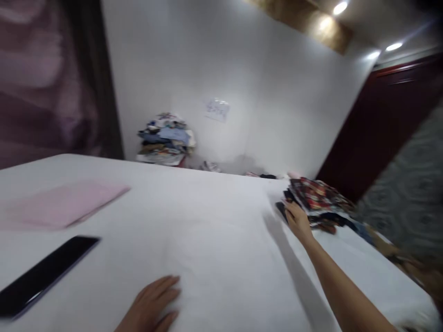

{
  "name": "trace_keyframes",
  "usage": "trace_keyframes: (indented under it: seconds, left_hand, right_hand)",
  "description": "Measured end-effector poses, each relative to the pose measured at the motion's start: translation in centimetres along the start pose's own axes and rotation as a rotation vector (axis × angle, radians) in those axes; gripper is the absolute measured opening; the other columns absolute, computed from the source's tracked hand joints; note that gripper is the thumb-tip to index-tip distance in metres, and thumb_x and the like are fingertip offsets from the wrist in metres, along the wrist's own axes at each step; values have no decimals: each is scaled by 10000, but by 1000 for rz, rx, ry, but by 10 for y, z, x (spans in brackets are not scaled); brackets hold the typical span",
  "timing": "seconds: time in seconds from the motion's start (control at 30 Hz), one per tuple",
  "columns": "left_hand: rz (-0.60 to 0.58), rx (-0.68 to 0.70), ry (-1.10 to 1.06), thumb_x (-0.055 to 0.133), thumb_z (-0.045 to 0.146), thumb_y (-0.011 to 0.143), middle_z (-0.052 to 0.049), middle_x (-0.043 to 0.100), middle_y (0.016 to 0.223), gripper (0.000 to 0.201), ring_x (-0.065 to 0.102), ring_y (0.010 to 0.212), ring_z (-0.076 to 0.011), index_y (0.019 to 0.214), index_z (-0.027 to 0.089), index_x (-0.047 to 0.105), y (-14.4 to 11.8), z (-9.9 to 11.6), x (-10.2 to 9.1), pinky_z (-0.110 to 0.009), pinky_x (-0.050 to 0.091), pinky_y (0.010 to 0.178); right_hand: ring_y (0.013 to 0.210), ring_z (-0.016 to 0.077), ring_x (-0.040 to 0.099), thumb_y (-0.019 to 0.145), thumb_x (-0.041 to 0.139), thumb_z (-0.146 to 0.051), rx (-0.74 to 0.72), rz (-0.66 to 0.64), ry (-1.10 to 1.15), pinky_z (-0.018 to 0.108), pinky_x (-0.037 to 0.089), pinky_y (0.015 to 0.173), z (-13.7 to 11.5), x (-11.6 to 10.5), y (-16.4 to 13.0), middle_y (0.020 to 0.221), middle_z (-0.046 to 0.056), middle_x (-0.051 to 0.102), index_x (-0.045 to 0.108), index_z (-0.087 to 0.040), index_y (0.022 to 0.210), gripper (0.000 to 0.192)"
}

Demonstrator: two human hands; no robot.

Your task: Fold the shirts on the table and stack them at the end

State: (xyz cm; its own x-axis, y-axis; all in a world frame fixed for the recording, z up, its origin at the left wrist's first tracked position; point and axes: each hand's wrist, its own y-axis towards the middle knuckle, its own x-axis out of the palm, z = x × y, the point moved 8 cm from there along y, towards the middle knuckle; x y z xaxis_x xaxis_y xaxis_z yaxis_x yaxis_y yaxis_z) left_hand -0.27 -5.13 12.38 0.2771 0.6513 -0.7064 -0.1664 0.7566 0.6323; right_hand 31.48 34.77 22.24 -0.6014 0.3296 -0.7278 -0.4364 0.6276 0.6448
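My right hand (pixel 296 218) reaches far across the white table (pixel 214 216) to a pile of plaid and dark garments (pixel 320 203) at the far right edge; its fingers touch the pile's near side, and the blur hides whether they grip it. My left hand (pixel 155 302) rests flat on the white cloth near the front, fingers apart, holding nothing.
A folded pink cloth (pixel 65 205) lies at the left. A long black flat object (pixel 43 274) sits at the front left. A stack of folded clothes (pixel 166 138) stands against the white wall behind the table. A dark red door (pixel 387 120) is at the right.
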Motion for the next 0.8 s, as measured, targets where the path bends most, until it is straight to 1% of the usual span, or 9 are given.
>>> trace_keyframes:
  seconds: [0.07, 0.17, 0.3, 0.4, 0.53, 0.6, 0.67, 0.73, 0.8]
  left_hand:
    - [-104, -31, -8, 638, 318, 732, 52, 665, 1204, 375, 645, 1074, -219, 1093, 419, 652, 4, 19, -8, -356, 564, 913]
    - [-168, -87, -88, 630, 266, 771, -46, 687, 1163, 251, 623, 1099, -219, 1017, 270, 676, 9, 35, -18, -390, 515, 971]
    - [-112, -225, -204, 627, 296, 803, -68, 682, 1155, 264, 616, 1093, -188, 1059, 238, 651, 10, 27, -31, -343, 514, 963]
    - [-34, -335, -202, 602, 314, 826, -59, 670, 1179, 246, 599, 1121, -189, 1057, 249, 653, 12, 2, -55, -351, 497, 982]
    - [98, -478, -90, 541, 347, 856, -53, 672, 1172, 244, 595, 1124, -200, 1046, 247, 655, 20, -56, -114, -385, 464, 1009]
    - [125, -623, 8, 526, 367, 857, -38, 671, 1170, 267, 594, 1117, -193, 1061, 247, 650, 21, -98, -145, -357, 447, 1018]
    - [125, -825, 102, 522, 368, 856, -31, 671, 1161, 292, 607, 1082, -186, 1094, 245, 637, 19, -147, -171, -320, 450, 997]
    - [127, -1000, 162, 515, 351, 866, -68, 666, 1160, 313, 618, 1049, -202, 1127, 215, 620, 16, -194, -191, -328, 460, 970]
    - [138, -1127, 196, 524, 331, 872, -137, 650, 1162, 325, 613, 1053, -244, 1129, 152, 610, 15, -235, -204, -385, 463, 958]
  right_hand:
    - [1080, 292, 613, 852, 400, -401, -21, -161, 210, 491, 459, 959, -39, 48, -30, 1061, 124, 707, 722, -189, 998, 413]
    - [1106, 292, 605, 838, 449, -405, -90, -412, 391, 498, 457, 983, -115, 98, -69, 1127, 101, 691, 725, -192, 1028, 397]
    - [1181, 284, 563, 874, 462, -397, -275, -634, 508, 499, 427, 1030, -215, 118, -95, 1242, 85, 631, 684, -214, 1146, 395]
    - [1230, 285, 525, 902, 440, -405, -409, -684, 464, 527, 388, 1064, -259, 126, -104, 1303, 73, 585, 646, -243, 1213, 407]
    - [1258, 300, 495, 914, 440, -439, -498, -611, 372, 534, 434, 1027, -271, 143, -115, 1357, 65, 529, 631, -257, 1235, 415]
    - [1254, 304, 497, 917, 445, -440, -541, -545, 344, 535, 452, 1011, -268, 149, -120, 1366, 61, 518, 627, -263, 1238, 410]
    - [1239, 301, 512, 919, 452, -429, -584, -489, 326, 528, 466, 998, -266, 151, -123, 1359, 59, 525, 628, -267, 1235, 396]
    - [1217, 299, 534, 916, 466, -422, -612, -455, 313, 518, 488, 977, -265, 151, -124, 1344, 56, 540, 636, -274, 1222, 380]
    - [1203, 296, 547, 910, 484, -421, -620, -436, 308, 503, 506, 960, -266, 149, -124, 1334, 52, 551, 642, -282, 1212, 368]
